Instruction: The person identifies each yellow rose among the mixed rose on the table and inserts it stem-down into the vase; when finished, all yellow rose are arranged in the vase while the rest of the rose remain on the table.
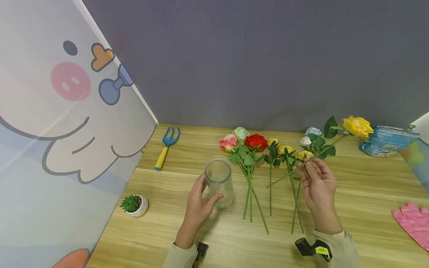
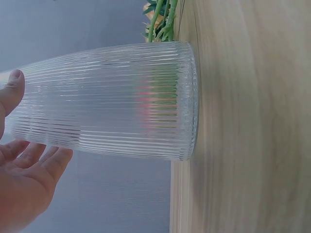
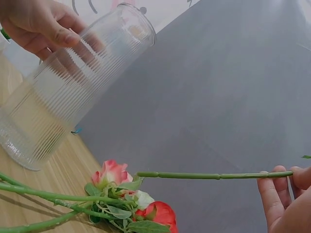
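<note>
My left hand point(image 1: 198, 204) grips a clear ribbed glass vase point(image 1: 225, 190) around its side, thumb in front and fingers behind. In the left wrist view the vase point(image 2: 112, 104) stands upright with its base at the tabletop. My right hand point(image 1: 321, 190) pinches the green stem point(image 3: 204, 175) of a yellow rose point(image 1: 358, 126) between thumb and fingers. The bloom points to the upper right, and the bare stem end reaches left toward the vase. Between the hands lie a red rose point(image 1: 256, 142), a pink rose point(image 1: 229, 142) and a pale green rose point(image 1: 241, 133), stems toward me.
Smaller yellow flowers point(image 1: 285, 149) and a white flower point(image 1: 305, 141) lie under and behind the right hand. A blue-and-yellow hand fork point(image 1: 166, 147) and a potted succulent point(image 1: 138, 206) are on the left. At right are a blue pouch point(image 1: 388, 140) and a pink glove point(image 1: 413, 221).
</note>
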`<action>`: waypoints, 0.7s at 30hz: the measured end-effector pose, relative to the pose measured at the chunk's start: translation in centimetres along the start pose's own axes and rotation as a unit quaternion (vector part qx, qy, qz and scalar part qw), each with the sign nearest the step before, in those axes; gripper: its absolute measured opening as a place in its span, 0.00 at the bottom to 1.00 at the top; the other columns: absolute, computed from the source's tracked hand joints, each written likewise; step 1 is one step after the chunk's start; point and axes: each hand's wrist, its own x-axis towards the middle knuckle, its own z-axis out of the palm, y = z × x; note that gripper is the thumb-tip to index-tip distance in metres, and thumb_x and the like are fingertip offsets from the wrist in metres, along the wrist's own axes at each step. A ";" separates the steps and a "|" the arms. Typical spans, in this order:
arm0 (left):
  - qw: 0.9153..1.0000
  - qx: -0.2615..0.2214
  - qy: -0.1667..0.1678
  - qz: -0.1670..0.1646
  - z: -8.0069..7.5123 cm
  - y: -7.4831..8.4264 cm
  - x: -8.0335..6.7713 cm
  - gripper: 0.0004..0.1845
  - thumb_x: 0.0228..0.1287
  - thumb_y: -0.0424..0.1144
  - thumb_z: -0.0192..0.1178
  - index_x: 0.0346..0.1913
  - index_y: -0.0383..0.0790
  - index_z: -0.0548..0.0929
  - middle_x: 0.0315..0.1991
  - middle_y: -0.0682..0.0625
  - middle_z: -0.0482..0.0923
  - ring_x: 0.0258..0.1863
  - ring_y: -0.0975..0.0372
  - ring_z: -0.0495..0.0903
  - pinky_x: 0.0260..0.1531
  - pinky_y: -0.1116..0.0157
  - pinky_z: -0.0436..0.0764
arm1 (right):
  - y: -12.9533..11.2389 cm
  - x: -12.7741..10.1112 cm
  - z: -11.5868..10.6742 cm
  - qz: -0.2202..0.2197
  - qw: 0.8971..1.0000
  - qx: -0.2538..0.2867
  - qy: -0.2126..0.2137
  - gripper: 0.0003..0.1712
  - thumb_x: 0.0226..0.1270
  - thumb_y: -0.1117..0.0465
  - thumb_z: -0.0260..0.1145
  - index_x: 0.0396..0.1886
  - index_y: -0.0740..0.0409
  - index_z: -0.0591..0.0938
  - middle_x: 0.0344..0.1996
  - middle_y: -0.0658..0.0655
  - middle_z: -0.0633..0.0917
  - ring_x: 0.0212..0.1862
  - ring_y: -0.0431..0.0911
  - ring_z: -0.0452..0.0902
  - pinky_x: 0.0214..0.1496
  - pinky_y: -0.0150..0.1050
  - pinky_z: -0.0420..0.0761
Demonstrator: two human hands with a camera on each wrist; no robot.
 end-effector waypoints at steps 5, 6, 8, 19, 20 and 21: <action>1.000 0.000 0.000 0.002 0.0 0.0 0.0 0.44 0.54 0.26 0.76 0.72 0.25 0.65 0.63 0.27 0.74 0.65 0.40 0.77 0.66 0.47 0.76 | 0.0 -0.1 0.3 -0.014 1.000 0.005 0.008 0.05 0.72 0.81 0.58 0.40 0.74 0.79 0.32 0.66 0.85 0.33 0.53 0.88 0.37 0.41 0.92; 1.000 0.001 0.000 0.004 0.0 0.0 0.0 0.44 0.53 0.26 0.77 0.72 0.25 0.66 0.63 0.27 0.74 0.64 0.40 0.77 0.66 0.47 0.76 | 0.0 -0.1 0.3 -0.015 1.000 0.006 0.011 0.04 0.72 0.81 0.58 0.39 0.74 0.79 0.32 0.66 0.84 0.33 0.53 0.88 0.37 0.41 0.92; 1.000 0.003 0.000 0.005 0.0 0.0 0.0 0.44 0.53 0.26 0.77 0.72 0.25 0.66 0.64 0.29 0.74 0.65 0.40 0.77 0.66 0.47 0.76 | -0.1 -0.2 0.4 -0.016 1.000 0.011 0.012 0.04 0.72 0.81 0.58 0.39 0.75 0.78 0.33 0.66 0.84 0.33 0.53 0.88 0.37 0.41 0.92; 1.000 0.003 0.001 0.018 0.0 -0.1 0.0 0.45 0.53 0.25 0.76 0.73 0.26 0.65 0.64 0.29 0.74 0.65 0.39 0.77 0.66 0.49 0.76 | -0.4 -0.6 1.1 -0.033 0.999 0.039 -0.013 0.03 0.71 0.82 0.57 0.39 0.78 0.76 0.33 0.68 0.83 0.33 0.55 0.87 0.38 0.44 0.92; 1.000 0.002 0.001 0.019 0.0 -0.2 0.0 0.45 0.53 0.25 0.76 0.73 0.25 0.65 0.64 0.28 0.74 0.65 0.39 0.77 0.66 0.49 0.76 | -0.4 -0.6 1.1 -0.034 0.998 0.043 -0.016 0.03 0.72 0.82 0.57 0.39 0.78 0.76 0.33 0.68 0.83 0.34 0.55 0.87 0.38 0.44 0.92; 1.000 0.002 0.001 0.019 0.0 -0.2 0.0 0.45 0.53 0.25 0.76 0.73 0.25 0.65 0.63 0.28 0.74 0.65 0.39 0.77 0.66 0.49 0.76 | -0.5 -0.7 1.1 -0.035 0.998 0.047 -0.020 0.03 0.72 0.83 0.56 0.39 0.78 0.76 0.33 0.69 0.83 0.34 0.56 0.87 0.38 0.45 0.92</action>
